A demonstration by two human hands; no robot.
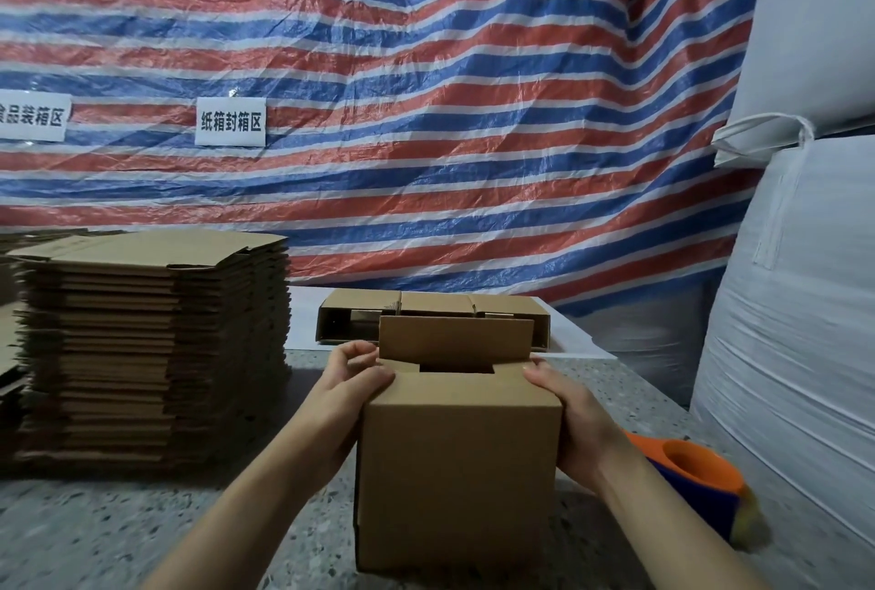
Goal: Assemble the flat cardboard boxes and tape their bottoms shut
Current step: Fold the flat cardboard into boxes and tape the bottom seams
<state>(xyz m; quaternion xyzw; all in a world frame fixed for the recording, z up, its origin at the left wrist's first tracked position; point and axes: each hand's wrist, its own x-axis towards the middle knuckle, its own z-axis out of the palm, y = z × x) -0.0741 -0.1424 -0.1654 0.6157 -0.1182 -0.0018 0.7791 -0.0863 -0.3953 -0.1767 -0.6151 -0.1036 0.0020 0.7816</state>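
**Flaps half folded, no tape yet**

We hold the box (457, 461) upright on the table (118, 537), left hand (348, 393) and right hand (566, 419) clasping its sides. One flap still stands, tape (696, 480) untouched; a stack (151, 343) of flats waits. A sign (231, 121) reads 纸箱封箱区.

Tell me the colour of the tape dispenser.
Orange and blue tape dispenser, seen in the head view.

- striped red, white and blue tarp (379, 92) hangs as the back wall, 12 o'clock
- two white paper signs (230, 121) with Chinese text taped on it, around 10
- big white bulk sacks (800, 258) stacked at 3
- speckled grey stone countertop (94, 532), pretty dim lighting
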